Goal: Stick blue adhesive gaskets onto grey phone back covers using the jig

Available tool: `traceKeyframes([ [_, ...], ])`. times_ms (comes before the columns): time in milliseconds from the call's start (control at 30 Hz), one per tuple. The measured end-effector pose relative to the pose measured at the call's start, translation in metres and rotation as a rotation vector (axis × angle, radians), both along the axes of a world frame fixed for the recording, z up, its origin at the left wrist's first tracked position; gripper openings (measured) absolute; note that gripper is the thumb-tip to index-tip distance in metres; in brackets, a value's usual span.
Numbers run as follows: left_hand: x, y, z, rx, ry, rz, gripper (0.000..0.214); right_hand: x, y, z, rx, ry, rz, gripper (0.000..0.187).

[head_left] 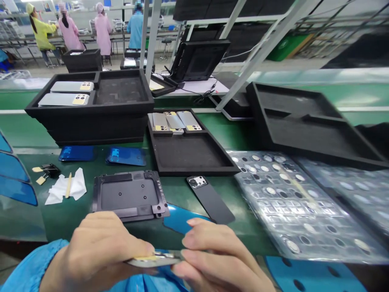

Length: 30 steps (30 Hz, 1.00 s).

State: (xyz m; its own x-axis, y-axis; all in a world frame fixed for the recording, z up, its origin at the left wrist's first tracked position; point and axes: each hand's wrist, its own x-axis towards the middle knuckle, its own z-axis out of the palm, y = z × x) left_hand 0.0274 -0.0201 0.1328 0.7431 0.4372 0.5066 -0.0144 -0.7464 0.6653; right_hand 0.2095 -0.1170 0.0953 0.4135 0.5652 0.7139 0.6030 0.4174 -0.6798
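My left hand and my right hand are both closed on a thin silver phone back cover, seen edge-on with a yellow camera patch, close to the lower edge of the view. Just beyond the hands a dark metal fixture plate lies on the green bench. A black phone back cover with a camera cut-out lies to its right. A blue film sheet peeks out between them.
A black foam tray holds several silver covers at its far end. Stacked black trays at left hold two more. Clear blister sheets of small round parts lie right. White wipes and blue films lie left. People work far behind.
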Motion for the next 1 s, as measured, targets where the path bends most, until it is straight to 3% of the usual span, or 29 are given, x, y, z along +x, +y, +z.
traceKeyframes([
  [33,-0.002,0.001,0.001,-0.06,-0.071,0.063,0.024,0.002,0.0,-0.003,-0.001,0.037,-0.023,0.017],
  [100,-0.004,0.005,0.004,-0.157,-0.306,0.367,0.01,0.005,0.001,-0.009,-0.02,0.151,-0.053,0.017],
  [167,-0.001,0.009,0.005,-0.254,-0.537,0.726,0.017,0.006,0.002,-0.015,-0.066,0.224,-0.008,0.013],
  [233,0.008,0.013,0.003,-0.363,-0.673,0.872,0.026,-0.001,0.005,-0.016,-0.128,0.178,0.084,0.012],
  [367,0.04,0.021,-0.003,-0.54,-0.923,0.732,0.025,-0.024,0.027,-0.005,-0.17,-0.197,0.067,0.03],
  [467,0.054,0.031,-0.005,-0.564,-1.0,0.79,0.023,-0.035,0.057,0.003,-0.127,-0.392,-0.009,0.04],
  [567,0.048,0.046,-0.007,-0.722,-0.944,0.816,0.031,-0.034,0.085,0.001,-0.089,-0.461,-0.011,0.055],
  [667,0.034,0.059,-0.012,-0.918,-0.905,0.727,0.042,-0.029,0.104,-0.005,-0.162,-0.52,0.129,0.06],
  [733,0.029,0.062,-0.015,-0.942,-0.891,0.704,0.051,-0.024,0.114,-0.009,-0.234,-0.534,0.221,0.057],
  [867,0.019,0.046,-0.024,-0.843,-0.813,0.682,0.074,0.001,0.147,-0.017,-0.397,-0.563,0.286,0.064],
  [967,-0.013,0.017,-0.043,-0.557,-0.651,0.684,0.076,0.031,0.184,-0.03,-0.712,-0.649,0.296,0.068],
  [1000,-0.032,0.006,-0.052,-0.455,-0.536,0.644,0.067,0.04,0.197,-0.038,-0.786,-0.672,0.314,0.065],
])
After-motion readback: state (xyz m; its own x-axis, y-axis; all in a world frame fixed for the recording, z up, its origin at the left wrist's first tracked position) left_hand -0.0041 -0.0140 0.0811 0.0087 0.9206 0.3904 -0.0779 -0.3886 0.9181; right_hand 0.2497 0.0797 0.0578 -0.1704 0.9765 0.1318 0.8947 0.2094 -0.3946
